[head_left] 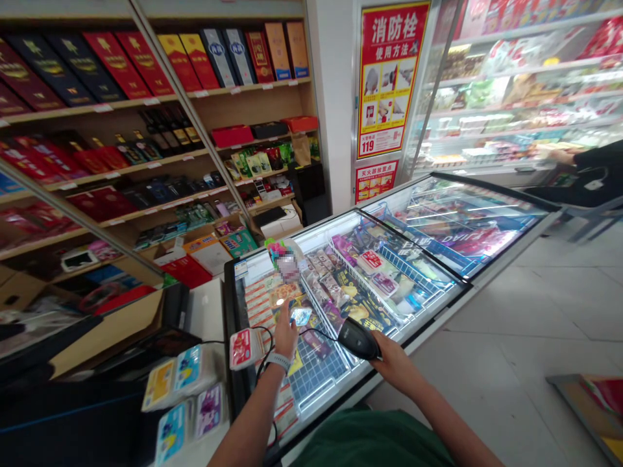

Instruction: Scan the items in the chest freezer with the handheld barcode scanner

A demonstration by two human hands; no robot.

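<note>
My right hand (392,363) is wrapped round a black handheld barcode scanner (359,338), held above the front edge of a glass-topped chest freezer (311,405). A dark cable runs from the scanner leftward, past my other hand. My left hand (285,331), with a grey band on its wrist, reaches over the glass with fingers stretched out. Beside its thumb is a small pack with a blue-and-white label (301,316); whether they touch is unclear. A red-labelled pack (242,348) sits at the freezer's left edge. Several plastic packs with blue, yellow and purple labels (189,368) are stacked farther left.
Wire baskets (316,298) of wrapped frozen goods show through the glass. Shelves (195,94) of boxes and bottles line the back left. A pixelated pink-and-green item (285,259) is at the freezer's far edge. A person's dark sleeve (601,162) shows near the right-hand display shelves.
</note>
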